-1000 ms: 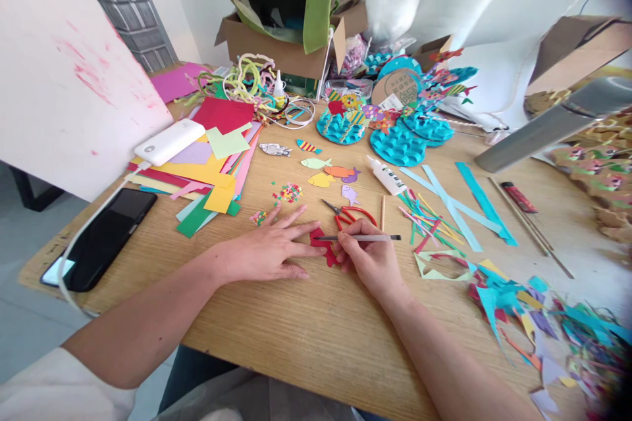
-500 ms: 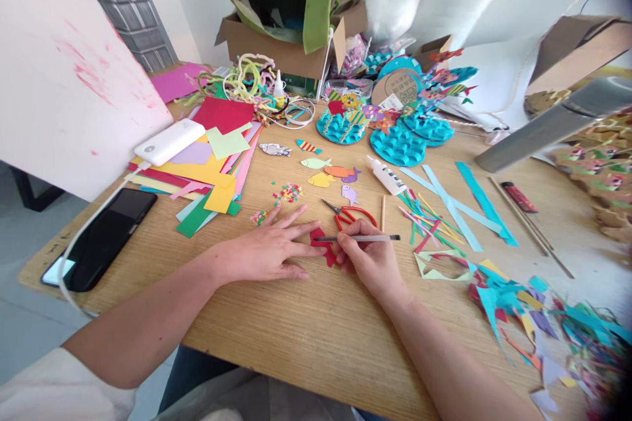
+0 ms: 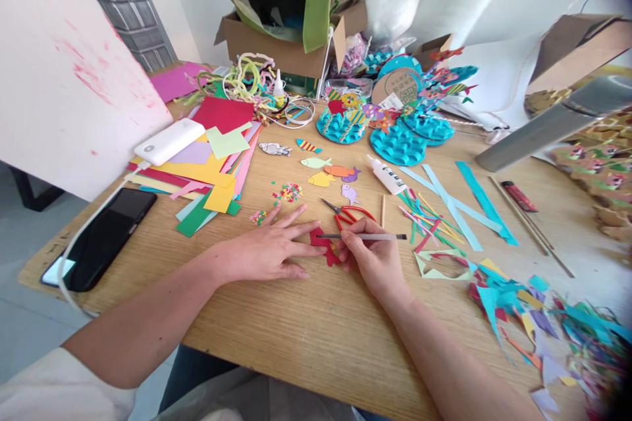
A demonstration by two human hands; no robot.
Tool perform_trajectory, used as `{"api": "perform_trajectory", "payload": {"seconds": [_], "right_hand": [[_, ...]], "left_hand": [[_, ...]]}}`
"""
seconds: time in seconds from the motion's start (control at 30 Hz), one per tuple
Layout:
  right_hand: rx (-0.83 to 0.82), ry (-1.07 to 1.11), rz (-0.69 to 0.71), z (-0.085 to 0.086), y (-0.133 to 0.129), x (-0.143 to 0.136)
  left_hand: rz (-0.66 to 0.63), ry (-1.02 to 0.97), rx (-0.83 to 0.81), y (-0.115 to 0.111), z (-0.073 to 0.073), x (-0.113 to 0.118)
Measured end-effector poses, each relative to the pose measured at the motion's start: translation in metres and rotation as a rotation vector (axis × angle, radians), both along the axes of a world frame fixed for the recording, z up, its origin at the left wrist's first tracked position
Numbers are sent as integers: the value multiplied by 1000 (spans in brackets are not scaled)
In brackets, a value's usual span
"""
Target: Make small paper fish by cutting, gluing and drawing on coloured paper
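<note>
My left hand (image 3: 269,248) lies flat with its fingers spread, the fingertips resting on a small red paper fish (image 3: 323,243). Between the fingers of my right hand (image 3: 372,256) is a thin dark pencil (image 3: 370,237), held almost level, its tip over the red paper. Just behind the right hand lie red-handled scissors (image 3: 353,214), partly covered by it. Small heaps of coloured paper bits (image 3: 288,193) sit beyond the left fingertips. Several cut paper fish, among them a yellow fish (image 3: 322,179) and an orange fish (image 3: 340,172), lie farther back.
A white glue bottle (image 3: 386,175) and thin paper strips (image 3: 429,217) lie to the right, with paper scraps (image 3: 533,316) near the right edge. At left are stacked coloured sheets (image 3: 222,174), a power bank (image 3: 169,142) and a phone (image 3: 106,237). A grey cylinder (image 3: 557,125) lies back right.
My right hand has shifted slightly to the right with the pencil, showing more of the red paper fish. My left hand stays in place.
</note>
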State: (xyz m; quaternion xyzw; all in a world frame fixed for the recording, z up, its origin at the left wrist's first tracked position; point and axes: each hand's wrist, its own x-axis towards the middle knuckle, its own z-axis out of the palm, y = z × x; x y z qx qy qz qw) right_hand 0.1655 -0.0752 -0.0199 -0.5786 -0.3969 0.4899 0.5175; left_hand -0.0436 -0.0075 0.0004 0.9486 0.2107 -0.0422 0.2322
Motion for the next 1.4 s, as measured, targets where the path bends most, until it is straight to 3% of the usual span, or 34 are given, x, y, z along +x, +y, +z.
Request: {"api": "perform_trajectory", "payload": {"seconds": [0.13,1.4], "right_hand": [[14,-49,-58,-3,0,1],[-3,-51,-39,-3,2,1]], "left_hand": [[1,2,1,0,0,0],[-9,24,4,1,-2,0]]}}
